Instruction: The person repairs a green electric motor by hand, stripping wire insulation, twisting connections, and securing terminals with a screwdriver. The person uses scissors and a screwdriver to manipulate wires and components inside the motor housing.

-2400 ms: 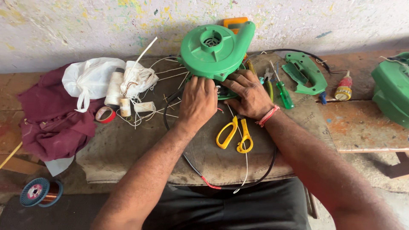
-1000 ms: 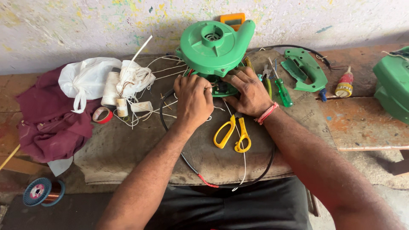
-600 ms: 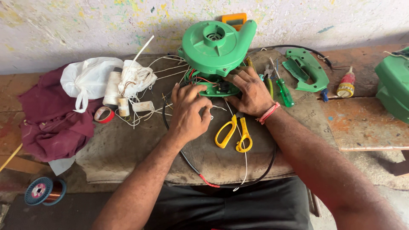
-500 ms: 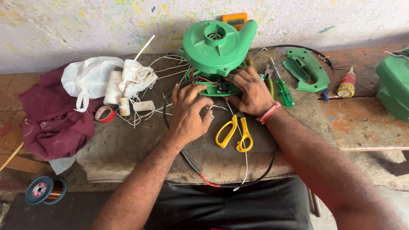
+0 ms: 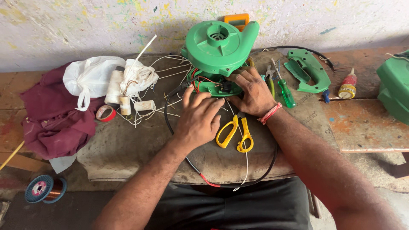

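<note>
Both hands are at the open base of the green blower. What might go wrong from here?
1. The left hand and right hand press among thin red and black wires at the green blower; one might get pinched or pulled loose.
2. The yellow scissors lie right beside the left hand, so a wrist might knock them.
3. The black cable loops off the mat's front edge and might snag.

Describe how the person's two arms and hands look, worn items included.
Both arms are bare to above the elbow, with no sleeves or gloves showing. The right hand has a band of red and pale threads round its wrist. The left hand wears nothing on the wrist; no rings are visible on either hand.
</note>
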